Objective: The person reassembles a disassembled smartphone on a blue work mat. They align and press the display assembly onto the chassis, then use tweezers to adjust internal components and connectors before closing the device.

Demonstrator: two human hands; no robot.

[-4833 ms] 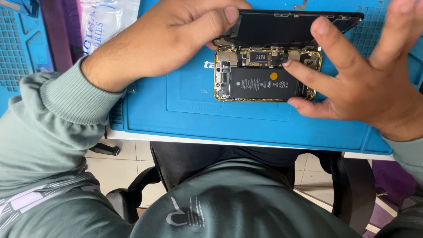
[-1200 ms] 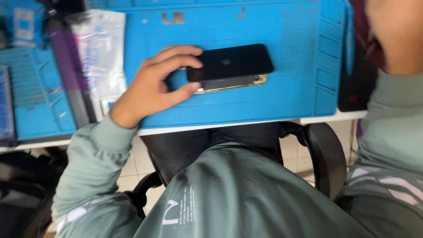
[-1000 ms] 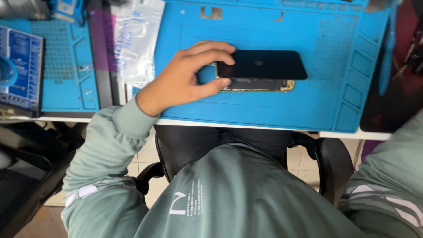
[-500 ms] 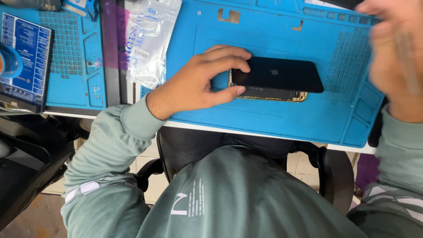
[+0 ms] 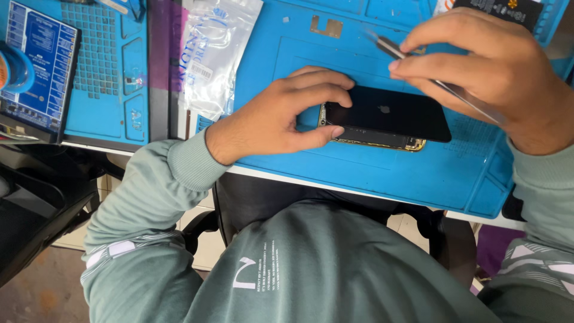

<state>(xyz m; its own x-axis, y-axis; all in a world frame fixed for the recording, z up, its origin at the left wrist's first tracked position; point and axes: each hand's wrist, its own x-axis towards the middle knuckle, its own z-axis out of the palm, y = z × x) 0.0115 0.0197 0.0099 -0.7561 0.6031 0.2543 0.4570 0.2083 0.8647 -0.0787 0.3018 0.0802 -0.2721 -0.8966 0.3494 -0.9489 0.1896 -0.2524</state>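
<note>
A black smartphone point(image 5: 388, 116) with a gold frame lies on the blue work mat point(image 5: 371, 173), its dark panel resting slightly askew on the body. My left hand point(image 5: 281, 113) grips the phone's left end between thumb and fingers. My right hand point(image 5: 496, 66) hovers above the phone's right half, pinching metal tweezers point(image 5: 412, 63) whose tips point left over the mat.
A clear plastic bag point(image 5: 218, 54) lies left of the phone. A small metal plate point(image 5: 326, 26) rests on the mat's far side. A second blue mat point(image 5: 113, 66) and a printed blue tray point(image 5: 39, 66) sit at the left. A black part point(image 5: 499, 9) lies top right.
The phone was open earlier and now lies closed. My right hand has come back into view over the phone, holding tweezers. My left hand keeps its hold on the phone's left end.
</note>
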